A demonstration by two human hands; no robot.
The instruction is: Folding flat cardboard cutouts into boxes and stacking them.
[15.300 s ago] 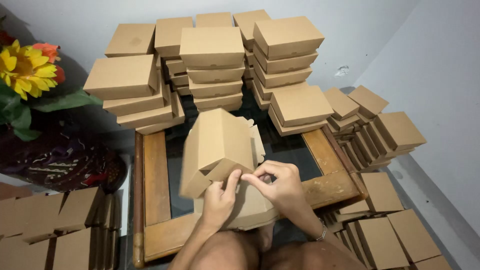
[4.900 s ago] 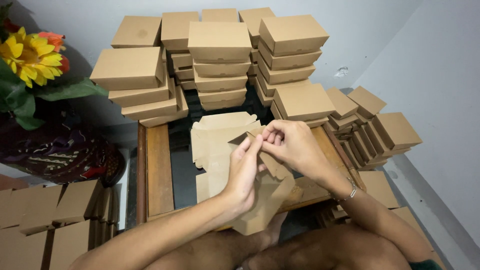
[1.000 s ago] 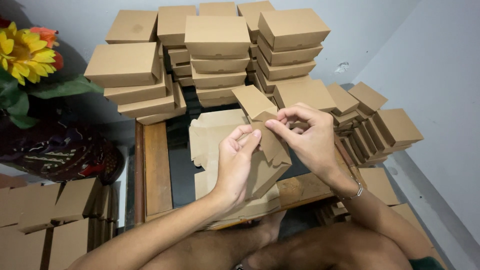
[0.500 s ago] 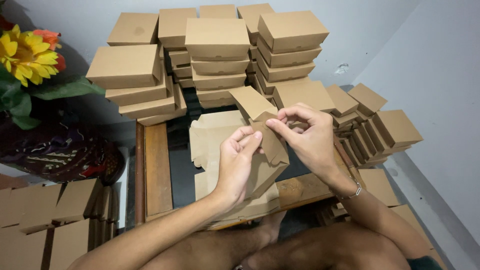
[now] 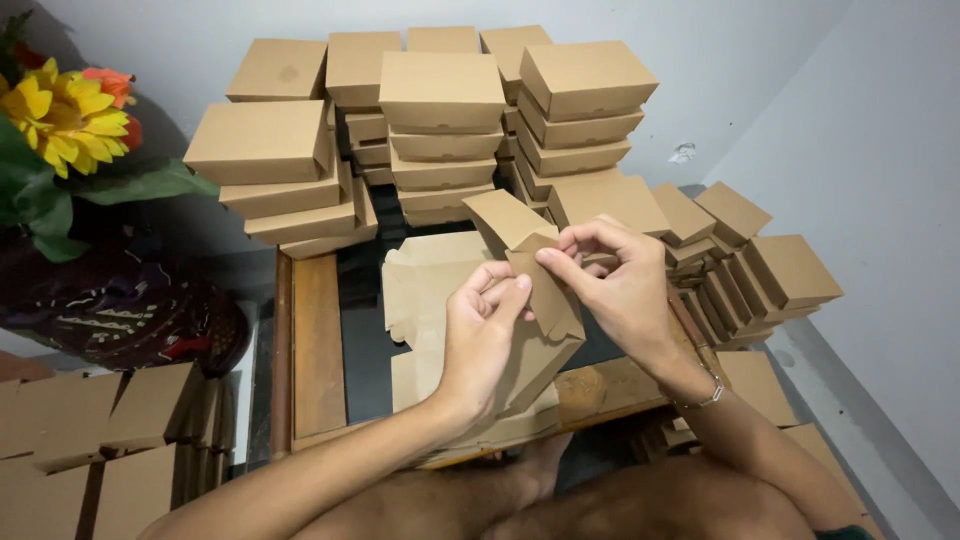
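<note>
A half-folded brown cardboard box (image 5: 545, 300) is held upright over the small wooden table (image 5: 320, 345). My left hand (image 5: 480, 335) grips its near side, fingers curled on the flap edge. My right hand (image 5: 620, 290) pinches the top corner flap between thumb and fingers. Under the box lies a flat stack of unfolded cardboard blanks (image 5: 425, 290).
Stacks of finished brown boxes (image 5: 440, 110) fill the table's back, with more leaning at the right (image 5: 760, 270). Flat blanks (image 5: 90, 440) lie on the floor at left. A dark vase with yellow flowers (image 5: 70, 130) stands at left. My bare legs are below the table.
The hands have shifted slightly on the box's top flap; the box stays in about the same place and tilt. Earlier, the blank was flatter and lower over the table.
</note>
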